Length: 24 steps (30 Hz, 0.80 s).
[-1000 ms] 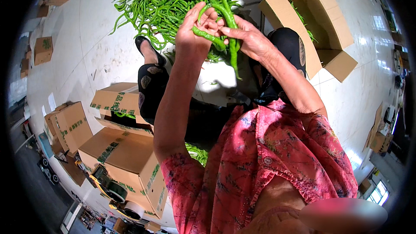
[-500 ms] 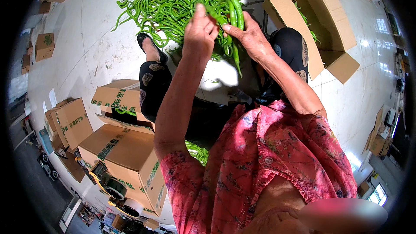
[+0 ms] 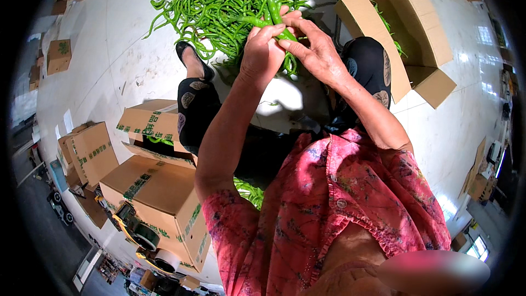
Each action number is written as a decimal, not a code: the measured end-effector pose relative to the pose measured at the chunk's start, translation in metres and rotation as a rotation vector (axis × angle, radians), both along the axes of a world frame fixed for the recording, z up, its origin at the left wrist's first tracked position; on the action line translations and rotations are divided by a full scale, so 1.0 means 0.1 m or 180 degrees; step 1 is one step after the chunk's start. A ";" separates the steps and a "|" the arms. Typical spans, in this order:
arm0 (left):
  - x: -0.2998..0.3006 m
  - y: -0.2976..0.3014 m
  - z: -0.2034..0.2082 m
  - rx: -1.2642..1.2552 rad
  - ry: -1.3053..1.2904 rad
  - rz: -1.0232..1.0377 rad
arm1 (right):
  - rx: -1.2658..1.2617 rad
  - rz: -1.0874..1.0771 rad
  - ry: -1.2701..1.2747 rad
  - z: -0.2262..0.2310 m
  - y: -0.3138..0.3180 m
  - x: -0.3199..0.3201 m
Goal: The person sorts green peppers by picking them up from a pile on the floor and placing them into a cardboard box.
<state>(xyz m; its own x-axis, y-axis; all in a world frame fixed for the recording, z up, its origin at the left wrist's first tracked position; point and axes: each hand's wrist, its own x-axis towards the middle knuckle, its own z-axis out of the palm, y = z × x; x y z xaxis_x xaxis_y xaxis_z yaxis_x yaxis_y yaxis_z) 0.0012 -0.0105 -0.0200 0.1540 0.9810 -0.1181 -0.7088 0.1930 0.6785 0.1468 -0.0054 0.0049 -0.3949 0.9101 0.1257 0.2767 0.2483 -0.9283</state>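
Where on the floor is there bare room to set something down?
Mostly bare white floor lies left of the heaped green chili peppers; another patch lies below the open right-side carton, beside the right forearm. It's crowded where the left hand and right hand hold peppers at the heap, and at lower left, where cartons cluster.

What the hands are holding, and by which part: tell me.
The left hand and right hand together hold long, slender, glossy green peppers by the part nearer the wearer; far ends stick out. How many cannot be told.
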 end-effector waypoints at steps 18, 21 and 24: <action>-0.06 0.01 0.10 0.0009 -0.1459 0.0678 | -0.1719 -0.0066 0.1010 0.11 0.18 -0.17; -0.07 0.02 0.07 0.0021 -0.1515 0.0770 | -0.1680 -0.0029 0.0783 0.23 0.15 -0.23; -0.06 -0.02 0.02 -0.0069 -0.1363 0.0859 | -0.1689 0.0445 0.0466 0.07 0.20 -0.17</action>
